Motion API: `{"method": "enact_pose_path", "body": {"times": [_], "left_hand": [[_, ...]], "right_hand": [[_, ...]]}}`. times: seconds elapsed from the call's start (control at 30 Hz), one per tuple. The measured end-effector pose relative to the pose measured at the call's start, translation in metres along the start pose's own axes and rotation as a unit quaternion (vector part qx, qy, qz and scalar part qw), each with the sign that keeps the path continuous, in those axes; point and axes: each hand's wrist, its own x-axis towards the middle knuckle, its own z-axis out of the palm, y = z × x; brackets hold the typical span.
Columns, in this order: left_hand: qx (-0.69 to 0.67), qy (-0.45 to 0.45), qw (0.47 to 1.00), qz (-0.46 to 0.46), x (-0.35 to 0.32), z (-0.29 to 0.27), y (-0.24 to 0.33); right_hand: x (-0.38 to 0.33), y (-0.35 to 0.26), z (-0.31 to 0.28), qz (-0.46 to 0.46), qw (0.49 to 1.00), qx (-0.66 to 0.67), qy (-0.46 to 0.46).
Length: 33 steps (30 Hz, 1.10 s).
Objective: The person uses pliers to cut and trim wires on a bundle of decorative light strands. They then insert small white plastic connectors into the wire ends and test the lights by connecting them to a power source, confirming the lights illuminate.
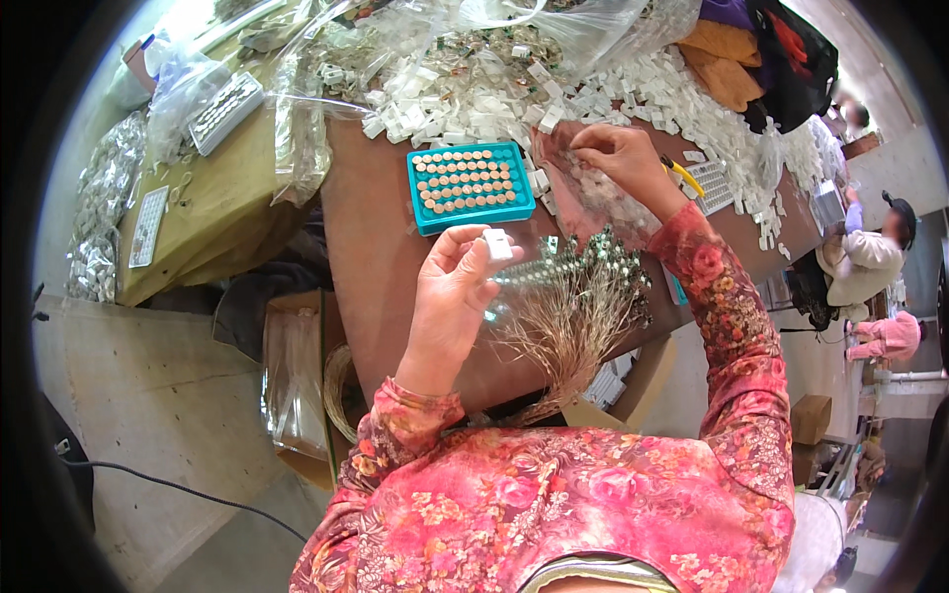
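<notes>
My left hand (pixel 450 296) pinches a small white plastic housing (pixel 497 244) between thumb and fingers, just in front of a teal tray (pixel 423 225). Rows of round copper-coloured discs (pixel 465 179) fill most of that tray. To the right, my right hand (pixel 625 163) is closed in a pinch above a pinkish plastic bag (pixel 565 210) with small clear pieces on it. Whatever its fingertips hold is too small to make out. Below both hands lies a bundle of thin tan wires (pixel 571 341) with small green boards (pixel 608 262) at the far ends.
White plastic housings (pixel 435 111) are heaped along the table's back. A yellow-handled tool (pixel 685 179) lies beside my right wrist, near a pale slotted tray (pixel 714 190). Cardboard boxes (pixel 647 385) stand below the front edge. Other people (pixel 870 255) are farther off at the right.
</notes>
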Motion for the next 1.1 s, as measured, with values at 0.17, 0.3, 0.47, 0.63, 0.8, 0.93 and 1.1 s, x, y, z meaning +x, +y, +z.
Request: {"method": "enact_pose_path", "body": {"times": [0.17, 0.3, 0.47, 0.63, 0.8, 0.93, 1.1], "left_hand": [[0.034, 0.010, 0.999, -0.001, 0.000, 0.002, 0.001], [0.028, 0.002, 1.000, -0.001, 0.001, 0.001, 0.003], [0.021, 0.002, 1.000, -0.007, 0.001, 0.003, 0.002], [0.038, -0.003, 0.999, -0.018, -0.001, 0.006, 0.002], [0.028, -0.027, 0.998, -0.039, -0.002, 0.008, 0.001], [0.043, -0.020, 0.998, -0.039, -0.004, 0.011, 0.001], [0.037, -0.022, 0.998, -0.046, -0.006, 0.014, 0.000]], "right_hand": [[0.013, 0.006, 0.021, -0.205, 0.945, -0.251, -0.040], [0.022, 0.009, 0.030, -0.217, 0.942, -0.251, -0.053], [0.016, -0.010, 0.014, -0.121, 0.978, -0.167, -0.020], [-0.021, -0.081, 0.003, 0.095, 0.981, 0.148, -0.087], [-0.058, -0.134, 0.025, 0.078, 0.930, 0.339, -0.117], [-0.068, -0.136, 0.041, 0.101, 0.929, 0.350, -0.072], [-0.081, -0.130, 0.056, 0.108, 0.939, 0.325, -0.003]]}}
